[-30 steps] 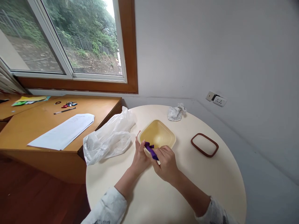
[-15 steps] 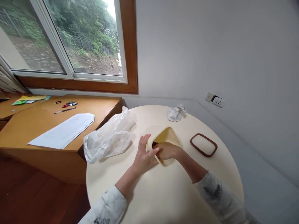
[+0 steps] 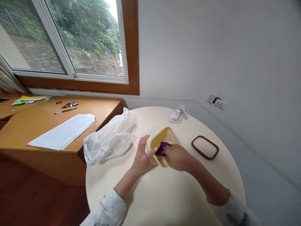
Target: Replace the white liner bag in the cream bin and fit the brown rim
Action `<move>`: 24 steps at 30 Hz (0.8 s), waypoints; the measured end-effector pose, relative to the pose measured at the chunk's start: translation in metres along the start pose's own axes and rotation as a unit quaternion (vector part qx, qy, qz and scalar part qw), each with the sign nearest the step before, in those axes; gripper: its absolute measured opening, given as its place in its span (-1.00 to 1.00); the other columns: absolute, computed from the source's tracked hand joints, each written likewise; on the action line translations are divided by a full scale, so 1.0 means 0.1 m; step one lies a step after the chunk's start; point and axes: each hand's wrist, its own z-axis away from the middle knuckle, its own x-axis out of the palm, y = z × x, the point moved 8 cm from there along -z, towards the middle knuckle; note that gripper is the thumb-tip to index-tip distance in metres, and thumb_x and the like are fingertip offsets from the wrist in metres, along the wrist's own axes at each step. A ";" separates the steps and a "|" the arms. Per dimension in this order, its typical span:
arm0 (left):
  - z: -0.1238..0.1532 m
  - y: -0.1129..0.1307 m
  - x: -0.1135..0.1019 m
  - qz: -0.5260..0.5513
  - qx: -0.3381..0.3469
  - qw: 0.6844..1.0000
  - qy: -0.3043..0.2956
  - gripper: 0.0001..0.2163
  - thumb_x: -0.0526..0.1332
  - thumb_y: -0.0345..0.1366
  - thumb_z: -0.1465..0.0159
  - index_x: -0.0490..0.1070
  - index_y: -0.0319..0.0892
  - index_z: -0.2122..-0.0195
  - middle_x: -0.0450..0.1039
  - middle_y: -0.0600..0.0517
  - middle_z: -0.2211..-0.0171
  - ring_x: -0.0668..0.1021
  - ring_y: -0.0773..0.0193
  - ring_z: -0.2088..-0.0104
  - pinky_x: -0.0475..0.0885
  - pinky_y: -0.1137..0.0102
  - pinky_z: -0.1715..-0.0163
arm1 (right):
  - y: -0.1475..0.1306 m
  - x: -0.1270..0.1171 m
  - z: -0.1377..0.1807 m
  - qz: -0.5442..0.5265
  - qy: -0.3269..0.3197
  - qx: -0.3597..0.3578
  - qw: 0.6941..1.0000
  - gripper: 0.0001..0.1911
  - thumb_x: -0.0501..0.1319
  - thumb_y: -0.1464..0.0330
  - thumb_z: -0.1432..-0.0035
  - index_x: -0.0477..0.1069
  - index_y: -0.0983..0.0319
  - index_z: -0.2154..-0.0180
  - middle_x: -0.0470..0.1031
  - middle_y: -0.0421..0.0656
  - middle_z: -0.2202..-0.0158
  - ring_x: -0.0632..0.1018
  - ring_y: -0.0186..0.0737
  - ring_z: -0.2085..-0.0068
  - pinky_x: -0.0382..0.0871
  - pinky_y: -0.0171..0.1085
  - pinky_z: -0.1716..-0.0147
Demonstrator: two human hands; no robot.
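- The purple cloth [image 3: 163, 148] is inside the pale yellow container [image 3: 168, 135], against the inner wall on its left side.
- The right hand [image 3: 177, 157] reaches into the container from the right; its grip is closed on the cloth, the bent fingers over the cloth's right part. The thumb is hidden, so I cannot tell how it bears on the cloth.
- Relative to that grip, the cloth lies at the fingertips, most of it showing to their left and slightly beyond them.
- The left hand [image 3: 142, 161] has its grip clamped on the container's left side, thumb across the rim, other fingers along the outside. The thumb tip is just beside the cloth's left end.
- The container's mouth faces up and toward the person; whether its base rests flat on the white round table [image 3: 160, 194] I cannot tell.
- To the right, well apart from the right hand's fingers, a brown rounded frame [image 3: 209, 158] lies on the table.
- A crumpled plastic bag [image 3: 110, 138] lies left of the left hand; a small knotted bag [image 3: 176, 116] sits beyond the container.
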 end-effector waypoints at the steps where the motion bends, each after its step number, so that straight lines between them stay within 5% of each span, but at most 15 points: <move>1: 0.00 0.00 0.00 0.003 0.001 1.000 -0.004 -0.06 0.40 -0.34 0.08 -0.22 0.26 -0.19 -0.23 -0.12 -0.25 0.08 -0.15 -0.21 0.16 -0.13 -0.02 | -0.02 -0.08 0.10 -0.010 0.018 -0.013 1.000 -0.77 0.03 0.48 -0.14 0.44 0.19 0.33 0.54 -0.13 0.35 0.52 -0.24 0.26 0.30 -0.27 0.21; 6: -0.03 0.01 0.02 0.030 0.000 0.999 -0.033 -0.06 0.40 -0.41 0.10 -0.17 0.27 -0.17 -0.23 -0.10 -0.25 0.07 -0.14 -0.21 0.12 -0.15 -0.05 | -0.11 -0.27 0.49 -0.067 0.020 -0.039 0.997 -0.68 -0.03 0.48 -0.20 0.40 0.12 0.12 0.51 -0.17 0.14 0.47 -0.26 0.08 0.21 -0.20 -0.03; 12: -0.06 -0.02 -0.01 0.064 -0.026 0.997 -0.043 -0.02 0.42 -0.45 0.13 -0.18 0.26 -0.17 -0.24 -0.13 -0.25 0.04 -0.17 -0.22 0.20 -0.11 -0.02 | -0.09 -0.28 0.58 -0.083 0.026 -0.045 0.995 -0.58 -0.04 0.45 -0.23 0.23 0.01 -0.08 0.39 -0.21 -0.04 0.35 -0.28 -0.09 0.02 -0.10 -0.15; 19: -0.06 -0.14 -0.08 0.098 -0.061 0.993 -0.005 -0.02 0.42 -0.39 0.11 -0.22 0.18 -0.20 -0.27 -0.15 -0.26 0.10 -0.10 -0.21 0.29 0.01 -0.01 | 0.00 -0.24 0.41 -0.002 0.123 -0.036 0.992 -0.58 0.00 0.57 -0.15 0.32 0.10 0.02 0.47 -0.16 0.08 0.37 -0.23 -0.06 -0.22 0.00 -0.17; 24: -0.02 -0.21 -0.10 0.067 -0.073 0.995 0.001 -0.03 0.37 -0.34 0.02 -0.34 0.10 -0.24 -0.19 -0.20 -0.26 0.01 -0.12 -0.24 0.14 -0.12 -0.07 | -0.05 -0.20 0.32 0.040 0.171 -0.083 0.981 -0.62 -0.04 0.65 -0.12 0.36 0.22 0.13 0.53 -0.15 0.25 0.49 -0.30 0.15 -0.04 -0.12 -0.13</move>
